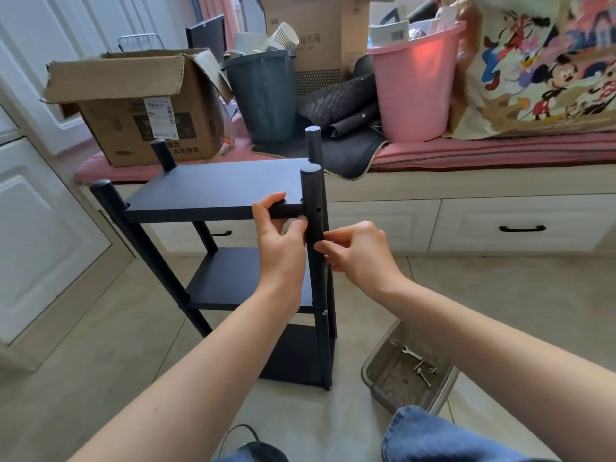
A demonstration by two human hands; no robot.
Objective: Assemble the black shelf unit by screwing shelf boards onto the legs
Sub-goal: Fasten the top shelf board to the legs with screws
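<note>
Three boards already sit in the black shelf unit [233, 261], which stands on the floor in front of us, under both our hands. The top shelf board [216, 186] lies level between the four legs, and our left hand [280, 235] grips its near right corner, thumb on top of the board and fingers curled under its edge. Just right of that hand rises the near right leg [315, 228], upright, with small holes showing in it above our fingers. Our right hand [356, 253] is curled narrow against the right side of this leg, thumb and forefinger pinched together at the post; we cannot tell whether a screw sits between them. Below both hands, the middle shelf board [233, 278] is fixed to the same leg, a silver screw head [324, 312] showing there. Down to the right of our right hand, a clear plastic tray [383, 368] rests on the floor, holding a small wrench [411, 354] and a few loose screws [423, 375].
</note>
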